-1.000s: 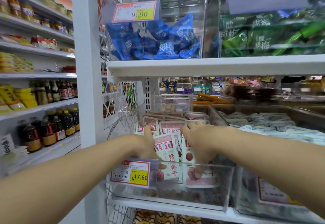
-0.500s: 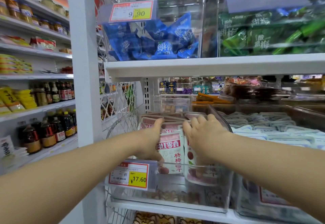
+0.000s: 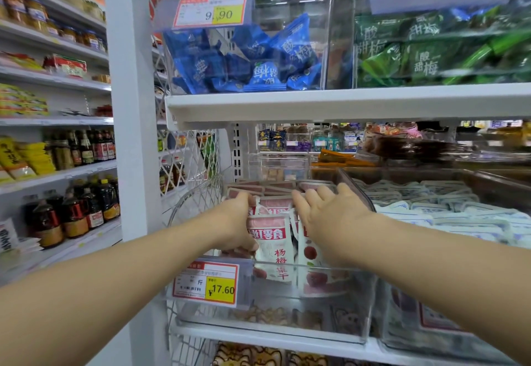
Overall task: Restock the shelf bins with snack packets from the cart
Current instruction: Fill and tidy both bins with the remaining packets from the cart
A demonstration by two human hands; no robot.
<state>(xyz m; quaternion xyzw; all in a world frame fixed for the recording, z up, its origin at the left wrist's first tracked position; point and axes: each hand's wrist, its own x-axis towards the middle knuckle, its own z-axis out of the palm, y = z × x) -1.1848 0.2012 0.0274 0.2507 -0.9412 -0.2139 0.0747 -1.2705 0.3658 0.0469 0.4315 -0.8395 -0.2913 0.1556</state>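
Note:
A clear plastic bin (image 3: 287,311) stands on the middle shelf and holds pink-and-white snack packets (image 3: 273,239) standing in a row. My left hand (image 3: 238,222) grips the left side of the front packets, thumb on top and fingers curled underneath. My right hand (image 3: 324,216) lies on the right side of the row, its fingers straight and reaching toward the back packets. The cart is out of view.
A price tag marked 17.60 (image 3: 209,283) hangs on the bin's front. A neighbouring bin of pale packets (image 3: 445,213) sits to the right. Above, bins hold blue packets (image 3: 253,58) and green packets (image 3: 431,52). A white post (image 3: 129,136) and bottle shelves (image 3: 71,210) stand left.
Both hands have moved farther back along the row of packets. My right hand's fingers went from curled over the front packets to stretched out flat.

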